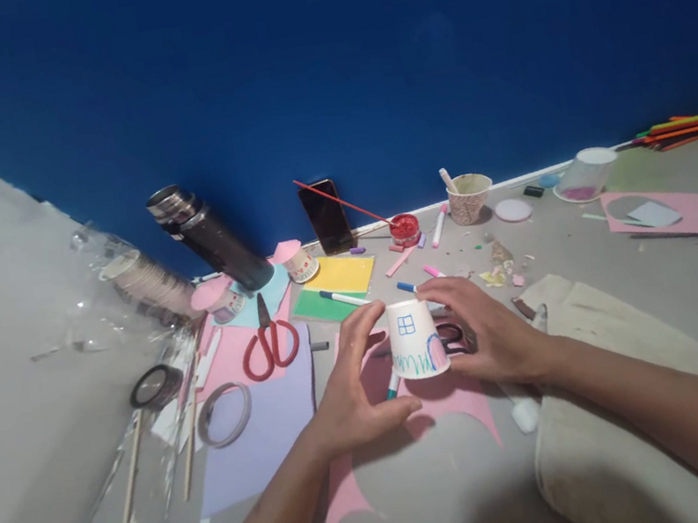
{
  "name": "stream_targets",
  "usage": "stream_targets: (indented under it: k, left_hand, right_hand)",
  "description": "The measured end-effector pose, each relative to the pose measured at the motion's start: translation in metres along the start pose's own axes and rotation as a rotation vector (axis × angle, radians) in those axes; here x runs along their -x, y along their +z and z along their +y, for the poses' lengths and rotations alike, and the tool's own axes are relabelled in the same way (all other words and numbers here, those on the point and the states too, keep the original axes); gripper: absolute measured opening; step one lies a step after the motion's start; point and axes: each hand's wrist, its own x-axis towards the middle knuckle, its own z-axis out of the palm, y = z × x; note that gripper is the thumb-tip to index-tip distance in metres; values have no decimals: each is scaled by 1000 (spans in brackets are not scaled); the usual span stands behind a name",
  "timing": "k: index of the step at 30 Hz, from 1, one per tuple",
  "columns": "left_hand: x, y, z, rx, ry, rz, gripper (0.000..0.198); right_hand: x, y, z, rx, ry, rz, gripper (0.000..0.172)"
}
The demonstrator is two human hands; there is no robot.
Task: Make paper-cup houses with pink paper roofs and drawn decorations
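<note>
An upside-down white paper cup (413,342) is between my hands, with its wider rim at the bottom. Drawn on it are a blue window, green grass strokes and a pink door outlined in blue. My right hand (490,327) holds the cup from the right, its fingertips near the top and its thumb by the rim. At the cup's left, my left hand (356,385) is curved open; the index tip is close to the top edge and the thumb is apart from the rim. Behind the cup, dark-handled scissors (452,337) and a green-tipped marker (393,384) are partly hidden.
Cut pink paper (459,404) lies below the hands. To the left are red-handled scissors (269,346), a tape roll (224,414) and purple paper (268,462). A black flask (218,243), a phone (326,216) and a red paint pot (405,231) stand by the blue wall. Beige cloth (599,398) lies right.
</note>
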Motion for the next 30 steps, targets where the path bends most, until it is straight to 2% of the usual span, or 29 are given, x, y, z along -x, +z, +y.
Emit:
stream_targets:
  k: [3, 7, 11, 17, 21, 25, 28, 30]
  left_hand:
    - [0, 1, 1, -17, -36, 8, 102]
    - [0, 2, 3, 101, -59, 4, 97]
    - [-1, 4, 4, 127, -75, 29, 96]
    - [-1, 6, 2, 207, -90, 12, 99]
    - [1, 5, 1, 26, -51, 22, 102]
    - [0, 6, 5, -210, 74, 32, 101]
    - [-2, 7, 7, -287, 160, 20, 93]
    - [-3, 6, 8, -262, 157, 12, 88]
  right_hand:
    - [0, 0, 0, -35, -10, -18, 71]
    - [1, -1, -1, -130, 54, -52, 79]
    - [1, -3, -2, -92, 42, -52, 78]
    - [0, -6, -5, -145, 107, -88, 77]
    - [1, -1, -5, 36, 46, -15, 73]
    - [4, 6, -7, 171, -29, -24, 70]
    - [7, 9, -8, 176, -46, -34, 65]
    - [9, 7, -9, 99, -16, -29, 72]
